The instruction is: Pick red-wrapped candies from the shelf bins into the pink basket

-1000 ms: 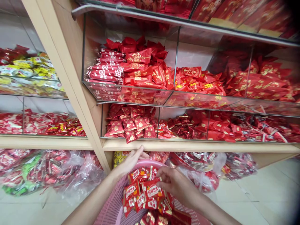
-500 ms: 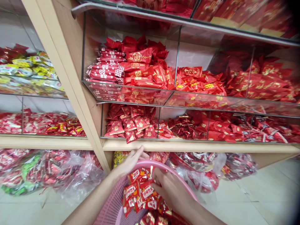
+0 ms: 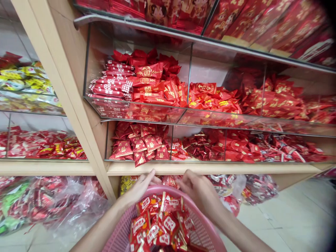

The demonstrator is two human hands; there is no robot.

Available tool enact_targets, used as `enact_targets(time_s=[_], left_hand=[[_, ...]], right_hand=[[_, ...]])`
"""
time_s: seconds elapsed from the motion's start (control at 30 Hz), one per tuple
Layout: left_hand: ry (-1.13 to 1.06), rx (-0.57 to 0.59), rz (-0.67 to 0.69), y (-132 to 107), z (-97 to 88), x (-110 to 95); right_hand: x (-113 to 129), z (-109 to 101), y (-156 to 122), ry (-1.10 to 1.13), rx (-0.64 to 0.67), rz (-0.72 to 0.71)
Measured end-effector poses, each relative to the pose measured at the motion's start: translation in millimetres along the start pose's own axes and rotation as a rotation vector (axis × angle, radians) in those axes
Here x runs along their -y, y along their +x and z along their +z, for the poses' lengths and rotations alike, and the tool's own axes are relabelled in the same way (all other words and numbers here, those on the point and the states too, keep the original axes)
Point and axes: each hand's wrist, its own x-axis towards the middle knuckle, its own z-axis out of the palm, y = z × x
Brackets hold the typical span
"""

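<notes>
A pink plastic basket (image 3: 210,224) with mesh sides sits low in front of me. Inside lies a heap of small red candy packets (image 3: 160,224) with white labels and gold edges. My left hand (image 3: 140,189) grips the basket at its far left rim, some fingers out of sight behind it. My right hand (image 3: 198,192) is over the far right rim, above the packets' level. Its fingers bend downward and their tips are hidden, so whether they hold anything does not show. Ahead, a pile of red square candy packets (image 3: 147,143) fills a shelf bin.
Clear-fronted shelf bins (image 3: 147,113) hold red wrapped sweets at two levels. A wooden ledge (image 3: 210,168) runs just beyond my hands, with a wooden upright (image 3: 78,122) to the left. Plastic bags of sweets (image 3: 259,185) lie beneath on the tiled floor (image 3: 301,213).
My right hand has risen out of the basket to its far right rim, uncovering the packets. My left hand stays at the rim. The view has shifted slightly up and right.
</notes>
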Motion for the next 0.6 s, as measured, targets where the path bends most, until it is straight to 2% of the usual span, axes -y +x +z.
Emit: enact_targets(time_s=[0.1, 0.17, 0.3, 0.6], left_hand=[[0.009, -0.002, 0.007, 0, 0.6, -2], [0.012, -0.003, 0.005, -1, 1.1, -4], [0.018, -0.006, -0.004, -1, 1.5, -8], [0.028, -0.027, -0.010, 0, 0.1, -7]], right_hand=[[-17, -18, 30, 0.056, -0.149, 0.001], [-29, -25, 51, 0.057, -0.203, 0.005], [-40, -24, 86, -0.132, -0.126, 0.042], [-16, -8, 120, -0.296, 0.005, 0.144]])
